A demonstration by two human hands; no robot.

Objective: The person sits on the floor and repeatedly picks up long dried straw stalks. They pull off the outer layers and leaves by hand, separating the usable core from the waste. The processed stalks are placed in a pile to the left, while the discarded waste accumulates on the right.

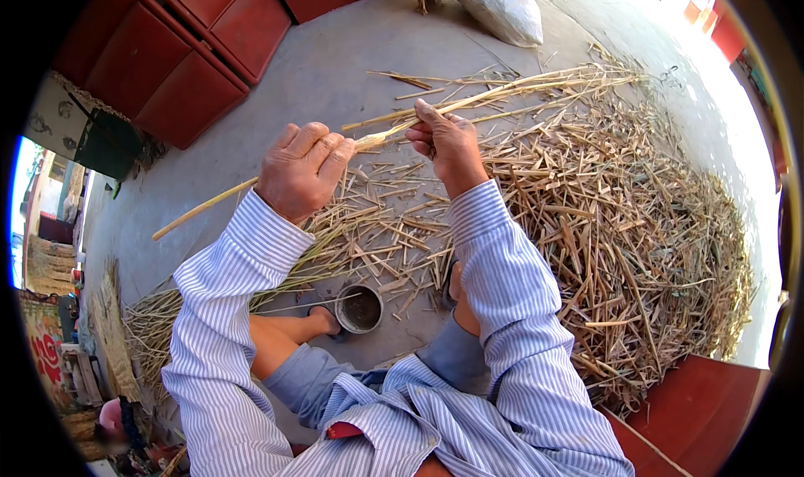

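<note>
A long, pale yellow dry stalk (pixel 205 210) runs aslant in front of me, its bare end sticking out to the lower left. My left hand (pixel 303 172) is closed around it, knuckles up. Farther right along the same stalk, my right hand (pixel 448 146) pinches it between thumb and fingers. Between the hands, a paler, peeled-looking stretch (pixel 377 139) shows. Past my right hand the stalk's far end reaches over the loose straw, where I cannot tell it from other stalks.
A large heap of dry husks and straw (pixel 620 242) lies on the right. Thin stalks (pixel 159 330) are bundled at left. A small round pot (pixel 360 309) stands between my feet. Red cabinets (pixel 180 58) and a white sack (pixel 498 8) are at the back.
</note>
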